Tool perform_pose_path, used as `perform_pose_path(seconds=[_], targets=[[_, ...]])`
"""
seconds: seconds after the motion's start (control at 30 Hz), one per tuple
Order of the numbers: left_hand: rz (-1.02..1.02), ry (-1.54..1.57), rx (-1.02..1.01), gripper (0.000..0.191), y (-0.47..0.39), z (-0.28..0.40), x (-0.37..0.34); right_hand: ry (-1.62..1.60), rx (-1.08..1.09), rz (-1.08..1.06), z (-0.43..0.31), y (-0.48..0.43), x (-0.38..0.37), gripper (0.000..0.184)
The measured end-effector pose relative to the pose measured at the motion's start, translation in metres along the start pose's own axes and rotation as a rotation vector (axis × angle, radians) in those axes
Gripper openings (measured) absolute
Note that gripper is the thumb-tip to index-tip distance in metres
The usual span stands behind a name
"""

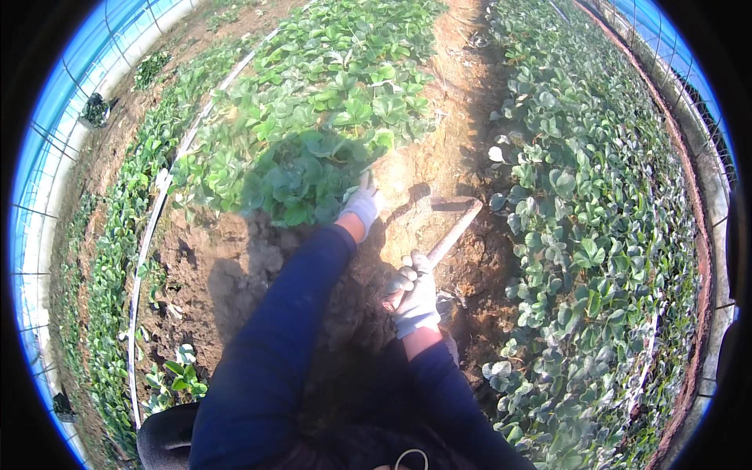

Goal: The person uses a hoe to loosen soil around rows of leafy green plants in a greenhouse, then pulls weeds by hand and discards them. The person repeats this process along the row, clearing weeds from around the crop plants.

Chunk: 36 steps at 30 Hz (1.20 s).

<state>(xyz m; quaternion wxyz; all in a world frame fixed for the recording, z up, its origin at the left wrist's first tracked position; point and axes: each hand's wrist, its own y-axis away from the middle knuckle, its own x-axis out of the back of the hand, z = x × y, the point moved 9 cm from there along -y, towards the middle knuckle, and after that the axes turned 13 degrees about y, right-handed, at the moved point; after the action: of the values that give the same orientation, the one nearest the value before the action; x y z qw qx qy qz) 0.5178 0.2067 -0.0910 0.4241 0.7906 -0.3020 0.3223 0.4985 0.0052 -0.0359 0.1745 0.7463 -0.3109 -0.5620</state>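
Note:
My right hand [418, 296], in a pale work glove, is closed around the wooden handle of a short hand hoe [451, 235]. Its metal blade [452, 204] points left, just over the brown soil. My left hand [363, 205], also gloved, reaches forward to the near right edge of a bed of leafy strawberry plants [305, 176]. Its fingers are at the leaves, partly lost in glare and foliage, so whether they grip a stem is unclear. Bare, broken soil [235, 264] lies on the near side of the plants, below my left forearm.
A dense strawberry row [576, 247] runs along the right, past a dirt furrow [464, 76]. To the left, a thin white pipe or hose [144, 252] borders another plant row [111, 282]. A small plant clump [182, 376] stands near my knee. Greenhouse walls [47, 170] curve around.

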Motion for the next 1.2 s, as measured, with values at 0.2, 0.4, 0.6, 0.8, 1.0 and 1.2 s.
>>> perform_pose_path(seconds=[0.2,0.4,0.6,0.8,1.0,1.2], targets=[[0.025,0.160,0.154,0.057,0.015,-0.036,-0.003,0.520,-0.079,0.069,0.013,0.000,-0.010,0.031],[0.148,0.368,0.256,0.023,0.036,-0.054,-0.033,0.798,-0.012,0.177,0.032,-0.020,-0.003,0.043],[0.223,0.545,0.338,0.023,0.033,-0.062,-0.054,0.827,-0.126,0.070,0.065,-0.043,-0.007,0.032],[0.400,0.874,0.418,0.027,0.034,-0.069,-0.096,0.912,0.093,0.129,0.026,-0.026,-0.028,0.057],[0.312,0.911,0.355,0.024,0.035,-0.065,-0.099,0.794,1.372,-0.093,-0.163,0.124,-0.218,0.050],[0.196,0.938,0.346,0.033,0.051,-0.073,-0.093,1.029,1.768,0.163,-0.070,0.113,-0.218,0.055]])
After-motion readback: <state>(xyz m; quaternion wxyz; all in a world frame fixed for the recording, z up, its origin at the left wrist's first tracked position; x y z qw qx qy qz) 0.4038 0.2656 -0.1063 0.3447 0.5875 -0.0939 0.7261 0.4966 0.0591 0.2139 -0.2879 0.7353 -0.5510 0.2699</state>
